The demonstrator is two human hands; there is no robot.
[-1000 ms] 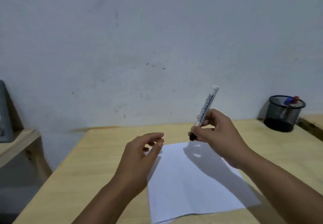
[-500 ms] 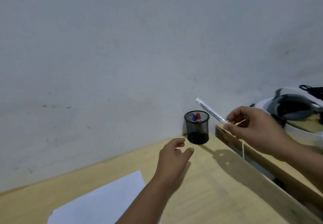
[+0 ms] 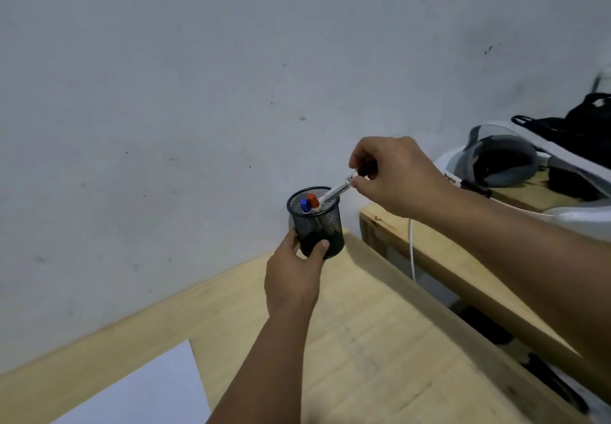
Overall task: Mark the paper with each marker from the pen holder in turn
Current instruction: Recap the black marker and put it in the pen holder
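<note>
Since half a second ago I note the white-barrelled board marker has gone from held in the air to angled into the black wire-mesh cylindrical pen holder, its lower end inside the rim. Right hand: fingertips pinching the marker's upper, black-capped end. Left hand: now wrapped around the holder's lower wall, thumb and fingers pressed against the mesh. In the holder: one blue-capped marker and one red-capped marker, upright, side by side. Holder stands at the far corner of the pale wooden table. White sheet of paper: lower left, well apart from the holder. Grey wall behind.
</note>
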